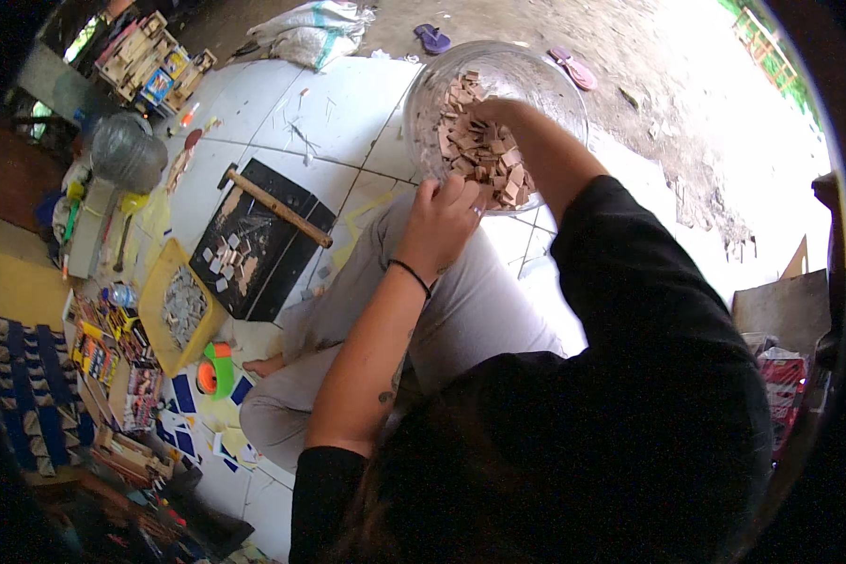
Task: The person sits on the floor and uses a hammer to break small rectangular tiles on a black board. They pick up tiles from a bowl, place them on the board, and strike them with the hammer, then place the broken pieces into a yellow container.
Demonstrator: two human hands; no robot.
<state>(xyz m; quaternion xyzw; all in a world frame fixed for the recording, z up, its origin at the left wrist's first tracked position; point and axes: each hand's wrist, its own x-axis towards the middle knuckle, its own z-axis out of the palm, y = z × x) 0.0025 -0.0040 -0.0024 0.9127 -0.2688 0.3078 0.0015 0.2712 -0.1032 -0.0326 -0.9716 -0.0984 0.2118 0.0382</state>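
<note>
Head view: left fingers curled, right hand half-hidden at brown pieces, grips unclear.

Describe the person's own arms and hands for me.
Loose black sleeves leave both forearms bare. The left forearm has small dark tattoo-like markings, and a thin black band circles that wrist. The left hand is ungloved. No band or marking shows on the right forearm; the right hand is partly hidden.
</note>
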